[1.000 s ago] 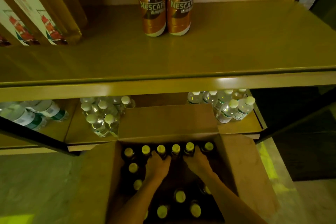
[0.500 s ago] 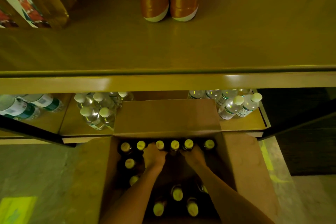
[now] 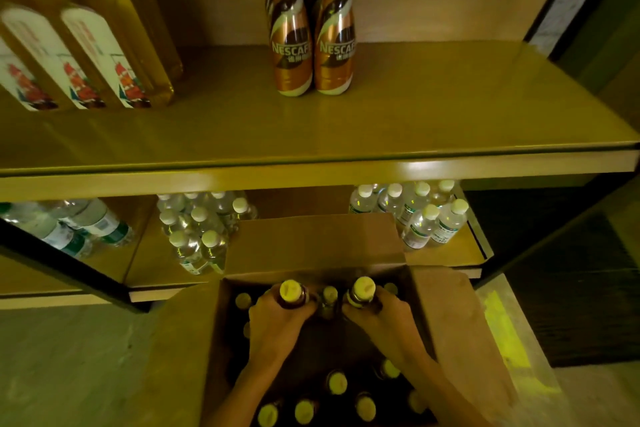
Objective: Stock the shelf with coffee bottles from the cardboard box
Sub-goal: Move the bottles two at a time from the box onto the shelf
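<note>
Curled tight around bottle necks: left hand closed on a coffee bottle just under its yellow cap, right hand closed the same way on a second bottle, both caps poking up above the fingers at the far end of the cardboard box. Between the two fists, one more capped bottle close by, likely to be knocked if either hand swings inward. Nearer the wrists, more yellow caps standing in the box, dim and hard to count. Beyond the fingertips, a raised box flap — probable snag for a bottle base lifted forward too low. Above that, the front edge of the shelf overhanging the path; a bottle carried straight up could clip it. Higher and further off, two coffee bottles already standing at the back of the shelf, plenty of bare board around them, oil bottles off to the left — a careless set-down could topple the standing pair. Neck-only grip on a smooth bottle: slipping a fair risk.
</note>
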Tool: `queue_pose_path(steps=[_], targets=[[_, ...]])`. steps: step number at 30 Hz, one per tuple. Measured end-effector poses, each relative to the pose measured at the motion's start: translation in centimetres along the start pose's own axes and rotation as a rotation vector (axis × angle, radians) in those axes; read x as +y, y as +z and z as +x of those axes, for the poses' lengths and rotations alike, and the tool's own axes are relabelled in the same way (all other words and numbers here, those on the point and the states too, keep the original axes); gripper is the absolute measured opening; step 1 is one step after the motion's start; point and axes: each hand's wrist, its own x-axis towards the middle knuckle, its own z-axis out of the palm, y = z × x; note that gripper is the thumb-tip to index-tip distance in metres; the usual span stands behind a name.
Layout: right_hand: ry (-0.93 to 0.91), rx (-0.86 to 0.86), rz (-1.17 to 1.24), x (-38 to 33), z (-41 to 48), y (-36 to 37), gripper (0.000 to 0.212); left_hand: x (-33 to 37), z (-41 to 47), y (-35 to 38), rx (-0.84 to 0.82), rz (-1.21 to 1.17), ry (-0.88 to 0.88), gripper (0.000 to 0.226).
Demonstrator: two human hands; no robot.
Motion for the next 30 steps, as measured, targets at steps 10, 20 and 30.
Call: queue_pose_path(steps=[10,20,30], targets=[[-0.341,0.162,0.011,-11.6,-7.5,-5.3,0.026,11.2,-4.6,-6.5,0.001,-0.191,0.399,0.047],[-0.64,0.245,0.191,-22.5,-6.7,-10.1,0.036,23.0,-3.1,-12.1,0.053,-0.217,0.635,0.029],[-0.672,0.247,0.143,-28.4,-1.4,-11.4,0.031,28.8,2.0,-12.9,0.085,-0.181,0.722,0.017]])
